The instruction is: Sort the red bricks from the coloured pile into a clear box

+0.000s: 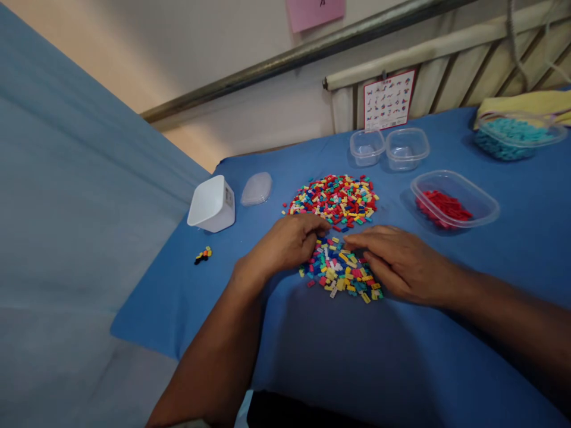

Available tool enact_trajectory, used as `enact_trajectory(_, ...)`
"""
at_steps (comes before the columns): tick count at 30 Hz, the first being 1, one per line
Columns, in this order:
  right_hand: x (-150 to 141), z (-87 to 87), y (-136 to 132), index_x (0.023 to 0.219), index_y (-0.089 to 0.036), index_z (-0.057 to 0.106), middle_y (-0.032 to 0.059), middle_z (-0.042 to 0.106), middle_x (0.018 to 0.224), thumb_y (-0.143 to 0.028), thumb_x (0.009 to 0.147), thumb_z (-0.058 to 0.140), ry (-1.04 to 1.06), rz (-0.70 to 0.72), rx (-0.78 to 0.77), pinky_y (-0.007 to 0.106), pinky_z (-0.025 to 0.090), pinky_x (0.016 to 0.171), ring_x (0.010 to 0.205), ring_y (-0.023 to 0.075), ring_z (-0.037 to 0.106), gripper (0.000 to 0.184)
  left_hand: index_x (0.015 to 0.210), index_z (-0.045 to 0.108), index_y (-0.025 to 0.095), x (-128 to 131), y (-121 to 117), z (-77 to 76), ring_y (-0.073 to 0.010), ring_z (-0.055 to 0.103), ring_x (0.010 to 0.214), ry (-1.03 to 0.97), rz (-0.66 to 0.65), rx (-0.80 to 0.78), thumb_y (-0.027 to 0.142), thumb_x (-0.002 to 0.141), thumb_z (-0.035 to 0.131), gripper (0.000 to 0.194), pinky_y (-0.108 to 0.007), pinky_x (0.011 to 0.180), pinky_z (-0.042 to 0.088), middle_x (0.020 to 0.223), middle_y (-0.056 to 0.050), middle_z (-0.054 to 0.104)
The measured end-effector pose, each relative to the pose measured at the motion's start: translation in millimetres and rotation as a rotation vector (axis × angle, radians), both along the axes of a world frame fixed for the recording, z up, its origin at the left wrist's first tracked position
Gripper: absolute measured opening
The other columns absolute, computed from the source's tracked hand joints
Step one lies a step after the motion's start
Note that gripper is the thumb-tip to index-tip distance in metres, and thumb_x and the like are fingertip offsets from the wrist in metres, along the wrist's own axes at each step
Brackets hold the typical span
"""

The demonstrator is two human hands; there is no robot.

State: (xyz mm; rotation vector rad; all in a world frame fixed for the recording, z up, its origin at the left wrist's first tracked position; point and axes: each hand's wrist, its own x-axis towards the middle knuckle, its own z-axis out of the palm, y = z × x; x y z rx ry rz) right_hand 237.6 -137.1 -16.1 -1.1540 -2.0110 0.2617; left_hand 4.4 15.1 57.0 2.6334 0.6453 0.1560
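The near pile of mixed bricks (341, 270) lies on the blue tabletop (352, 351) between the left hand (294, 239), whose curled grip hides whether it has hold of anything, and the right hand (395, 260), its index finger and thumb parted with nothing visible between them. Just beyond is the far pile (334, 199), so close that a careless forward sweep could mix the two; an outward swing might knock the tub (484, 208) of red bricks (441, 206).
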Motion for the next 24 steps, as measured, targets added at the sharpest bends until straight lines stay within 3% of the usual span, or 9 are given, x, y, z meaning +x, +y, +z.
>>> enact_trajectory(4,0.5,-6.0,1.7,0.148,-0.022,0.062,0.0127,0.077,0.134,-0.016,0.106,0.051,-0.043,-0.048,-0.036,0.056,0.061,0.103,0.119,0.0316,0.075,0.044,0.118,0.079,0.020,-2.7,0.5,3.0,-0.0212,0.077,0.105,0.001,0.011,-0.040,0.006,0.092,0.049,0.041,-0.036,0.094,0.060,0.116,-0.004,0.083)
enact_trajectory(8,1.2,-9.5,2.7,0.147,-0.019,0.063,0.0149,0.077,0.132,-0.014,0.103,0.051,-0.053,-0.128,-0.025,0.057,0.060,0.100,0.116,0.0334,0.074,0.046,0.114,0.079,0.020,-6.6,2.3,6.8,-0.0182,0.076,0.093,-0.015,0.054,-0.146,0.007,0.091,0.049,0.039,-0.032,0.085,0.059,0.105,-0.003,0.083)
enact_trajectory(12,2.5,-5.2,2.6,0.144,-0.019,0.064,0.0140,0.079,0.123,-0.013,0.103,0.050,-0.027,-0.162,-0.014,0.054,0.061,0.094,0.110,0.0325,0.074,0.044,0.112,0.077,0.019,-7.7,7.9,3.2,-0.0195,0.074,0.100,-0.131,0.138,-0.014,0.011,0.095,0.052,0.031,-0.034,0.090,0.058,0.109,-0.005,0.080)
enact_trajectory(16,2.8,-2.4,3.5,0.141,-0.017,0.066,0.0139,0.080,0.113,-0.013,0.103,0.050,-0.042,-0.219,-0.026,0.053,0.061,0.089,0.102,0.0333,0.075,0.042,0.117,0.077,0.020,-2.8,8.5,-3.4,-0.0225,0.072,0.108,-0.039,0.074,0.070,0.010,0.095,0.057,0.031,-0.039,0.098,0.056,0.117,-0.006,0.078)
enact_trajectory(24,2.1,-4.8,4.3,0.139,-0.019,0.067,0.0108,0.081,0.121,-0.012,0.102,0.051,-0.028,-0.177,-0.022,0.050,0.060,0.092,0.105,0.0300,0.076,0.041,0.117,0.077,0.021,0.6,7.1,-7.3,-0.0243,0.070,0.107,0.060,0.020,0.160,0.013,0.097,0.063,0.025,-0.038,0.095,0.055,0.112,-0.007,0.076)
